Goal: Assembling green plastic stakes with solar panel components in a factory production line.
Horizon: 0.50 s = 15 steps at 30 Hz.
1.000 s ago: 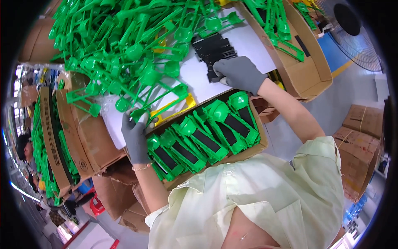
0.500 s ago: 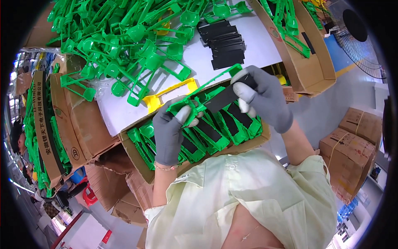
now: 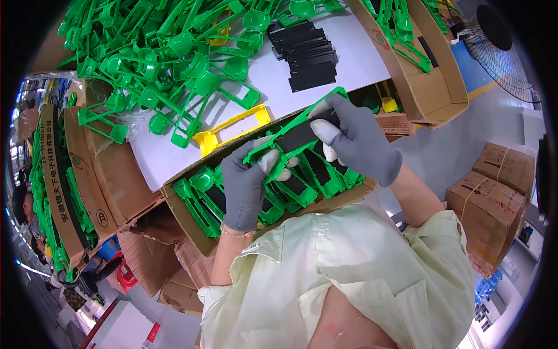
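Note:
My left hand (image 3: 247, 186), in a grey glove with pale fingertips, grips one end of a green plastic frame (image 3: 260, 151). Between the gloved fingers of my right hand (image 3: 363, 139) is a flat black strip (image 3: 295, 137), lying along the frame's opening. Whether it sits fully inside, I cannot tell, as my right fingers cover its far end. Below both hands, a cardboard box (image 3: 195, 239) holds several green frames (image 3: 200, 218) with black strips in them.
Ahead, a white table (image 3: 264, 90) carries a large heap of green frames (image 3: 174, 52), a yellow frame (image 3: 235, 126) and a stack of black strips (image 3: 305, 55). An open carton (image 3: 433, 99) stands at right, near a fan (image 3: 500, 52). Taped boxes (image 3: 488, 209) sit farther right.
My right hand has come left and slightly down, bringing the black strip against the green frame. The strip stuck out at an angle before; now it lines up with the frame.

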Each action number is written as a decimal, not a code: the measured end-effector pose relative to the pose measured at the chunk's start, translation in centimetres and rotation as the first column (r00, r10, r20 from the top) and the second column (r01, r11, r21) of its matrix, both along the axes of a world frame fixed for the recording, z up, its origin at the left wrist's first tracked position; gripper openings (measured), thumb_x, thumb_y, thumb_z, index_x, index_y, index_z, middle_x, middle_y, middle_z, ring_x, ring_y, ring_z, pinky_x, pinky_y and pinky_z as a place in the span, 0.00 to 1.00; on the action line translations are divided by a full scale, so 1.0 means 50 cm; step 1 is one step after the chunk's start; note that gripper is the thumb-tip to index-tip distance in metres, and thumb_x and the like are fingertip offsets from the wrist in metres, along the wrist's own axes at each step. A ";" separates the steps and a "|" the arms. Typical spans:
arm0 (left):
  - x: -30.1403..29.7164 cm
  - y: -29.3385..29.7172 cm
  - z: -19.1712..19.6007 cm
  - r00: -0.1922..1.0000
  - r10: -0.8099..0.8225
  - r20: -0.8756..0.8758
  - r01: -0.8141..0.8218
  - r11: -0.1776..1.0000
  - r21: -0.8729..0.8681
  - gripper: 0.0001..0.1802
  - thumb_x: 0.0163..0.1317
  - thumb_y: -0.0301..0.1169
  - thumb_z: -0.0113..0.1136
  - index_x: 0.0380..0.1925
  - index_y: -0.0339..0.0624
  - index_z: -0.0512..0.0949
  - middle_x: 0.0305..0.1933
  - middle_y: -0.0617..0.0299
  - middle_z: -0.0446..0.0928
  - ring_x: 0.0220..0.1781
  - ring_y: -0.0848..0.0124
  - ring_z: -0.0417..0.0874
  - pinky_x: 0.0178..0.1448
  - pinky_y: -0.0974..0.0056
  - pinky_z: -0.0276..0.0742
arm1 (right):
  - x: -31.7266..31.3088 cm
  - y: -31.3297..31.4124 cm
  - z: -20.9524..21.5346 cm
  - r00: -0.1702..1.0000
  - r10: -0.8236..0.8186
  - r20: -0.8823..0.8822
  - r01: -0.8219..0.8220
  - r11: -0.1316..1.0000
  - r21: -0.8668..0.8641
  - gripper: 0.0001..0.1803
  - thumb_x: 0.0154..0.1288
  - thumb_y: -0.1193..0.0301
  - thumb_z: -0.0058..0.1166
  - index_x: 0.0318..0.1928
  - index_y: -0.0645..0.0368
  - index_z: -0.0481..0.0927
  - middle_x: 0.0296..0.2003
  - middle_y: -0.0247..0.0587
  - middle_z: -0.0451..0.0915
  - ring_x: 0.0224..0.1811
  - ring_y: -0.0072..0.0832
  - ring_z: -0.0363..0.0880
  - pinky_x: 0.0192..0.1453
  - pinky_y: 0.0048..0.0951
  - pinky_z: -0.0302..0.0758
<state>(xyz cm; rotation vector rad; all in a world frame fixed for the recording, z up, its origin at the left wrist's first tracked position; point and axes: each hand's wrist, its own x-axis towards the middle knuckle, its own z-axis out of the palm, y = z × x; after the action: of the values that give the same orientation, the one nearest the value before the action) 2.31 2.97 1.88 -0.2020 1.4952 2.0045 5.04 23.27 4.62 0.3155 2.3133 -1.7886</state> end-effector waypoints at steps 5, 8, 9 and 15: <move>0.004 0.008 0.031 0.997 -0.035 -0.062 0.020 0.976 -0.217 0.15 0.59 0.22 0.56 0.46 0.24 0.75 0.34 0.51 0.80 0.32 0.64 0.84 0.28 0.72 0.77 | 0.032 0.006 -0.017 0.977 0.091 -0.192 0.022 0.856 0.517 0.18 0.58 0.64 0.62 0.43 0.60 0.72 0.20 0.31 0.75 0.22 0.18 0.74 0.27 0.21 0.71; -0.007 -0.023 0.035 0.990 -0.119 -0.069 0.102 0.971 -0.217 0.15 0.58 0.22 0.57 0.45 0.25 0.75 0.34 0.52 0.80 0.30 0.65 0.84 0.28 0.73 0.77 | 0.033 0.022 -0.042 0.945 -0.061 -0.321 0.224 0.837 0.500 0.25 0.52 0.60 0.67 0.44 0.61 0.72 0.24 0.31 0.77 0.26 0.20 0.75 0.35 0.22 0.73; -0.008 -0.023 0.034 0.986 -0.143 -0.084 0.119 0.963 -0.242 0.15 0.57 0.21 0.58 0.44 0.25 0.76 0.34 0.51 0.80 0.29 0.65 0.84 0.26 0.72 0.76 | 0.027 0.025 -0.049 0.925 -0.026 -0.378 0.173 0.917 0.360 0.24 0.53 0.61 0.67 0.44 0.61 0.73 0.25 0.31 0.78 0.27 0.19 0.76 0.36 0.22 0.73; 0.014 -0.032 0.024 0.960 -0.276 0.047 0.278 0.918 -0.281 0.10 0.56 0.19 0.60 0.39 0.27 0.78 0.30 0.53 0.80 0.26 0.66 0.84 0.23 0.72 0.77 | 0.117 0.014 -0.072 0.991 0.129 0.026 -0.131 0.986 0.098 0.13 0.56 0.64 0.63 0.37 0.57 0.79 0.20 0.34 0.78 0.21 0.24 0.78 0.29 0.26 0.74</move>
<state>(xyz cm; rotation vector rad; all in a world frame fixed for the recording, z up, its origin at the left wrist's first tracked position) 3.02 1.39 3.09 -0.1060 1.7022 1.5608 10.89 23.96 1.03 0.1913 2.3560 -1.6058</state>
